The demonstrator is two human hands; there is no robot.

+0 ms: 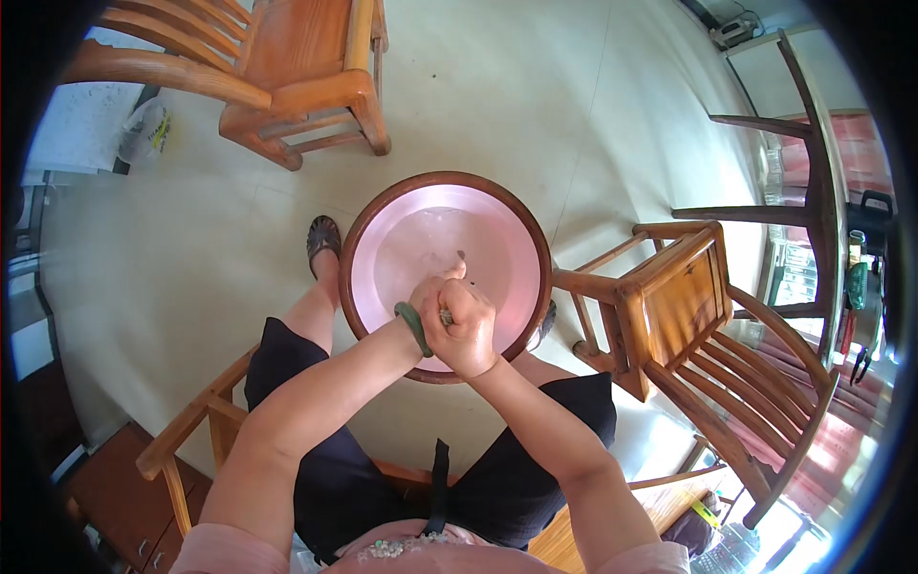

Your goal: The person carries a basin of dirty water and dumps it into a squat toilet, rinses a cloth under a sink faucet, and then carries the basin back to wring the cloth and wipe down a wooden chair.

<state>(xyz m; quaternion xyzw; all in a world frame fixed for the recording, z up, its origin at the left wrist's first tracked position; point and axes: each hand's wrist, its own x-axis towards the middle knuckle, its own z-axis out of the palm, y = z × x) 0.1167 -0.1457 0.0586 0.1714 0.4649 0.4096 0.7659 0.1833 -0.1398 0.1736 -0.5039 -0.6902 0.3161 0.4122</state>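
Both hands are pressed together over the near part of a round pink basin [510,239] with a brown rim, which stands on the floor between the feet and seems to hold water. My right hand [470,327] is closed in a fist against my left hand [430,289], covering much of it. A small dark, greyish bit shows at the right fist; what it is I cannot make out. One finger or thumb points out over the basin, and a small dark spot lies just beyond it. On my left wrist sits a green bangle [413,329].
A wooden chair [304,57] stands at the upper left, another wooden chair [674,306] close to the basin's right. At far right is a dark-legged table [818,172] with items on it. A plastic bag [145,132] is at the left.
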